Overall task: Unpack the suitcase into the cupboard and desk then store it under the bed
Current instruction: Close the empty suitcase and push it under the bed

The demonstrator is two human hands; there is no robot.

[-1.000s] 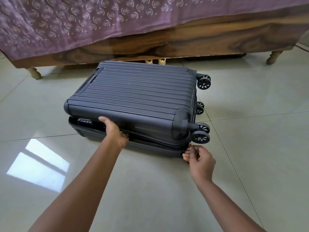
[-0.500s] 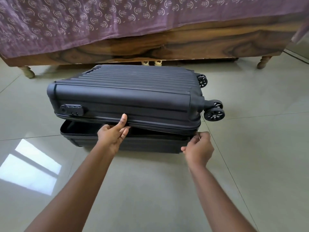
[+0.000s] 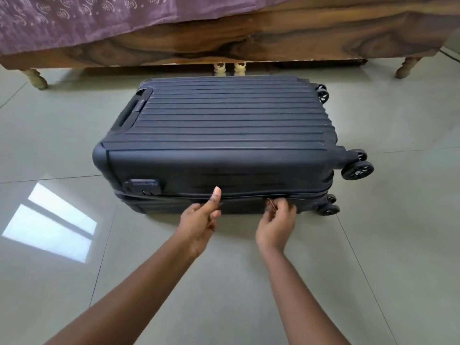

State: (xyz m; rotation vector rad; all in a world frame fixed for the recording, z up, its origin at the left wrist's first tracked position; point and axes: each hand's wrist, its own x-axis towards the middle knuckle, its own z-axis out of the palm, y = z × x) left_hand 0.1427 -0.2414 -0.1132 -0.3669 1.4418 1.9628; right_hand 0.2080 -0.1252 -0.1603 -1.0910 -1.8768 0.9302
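Observation:
A dark ribbed hard-shell suitcase (image 3: 224, 135) lies flat on the tiled floor in front of the bed, its two halves together. My left hand (image 3: 199, 220) is at the front seam near the middle, thumb raised against the lid, fingers curled at the zip line. My right hand (image 3: 276, 222) pinches a small zip pull (image 3: 271, 204) on the seam, right of the left hand. A combination lock (image 3: 144, 186) sits on the front face at left. The wheels (image 3: 357, 170) point right.
The wooden bed frame (image 3: 249, 38) with a purple patterned cover (image 3: 74, 18) runs across the top, on short turned legs (image 3: 37, 79). A low gap shows under it, behind the suitcase. A bright window reflection (image 3: 52, 222) lies on the floor tiles at left.
The lid, held raised half a second ago, has come down onto the base. My right hand has moved left along the front seam with the zip pull.

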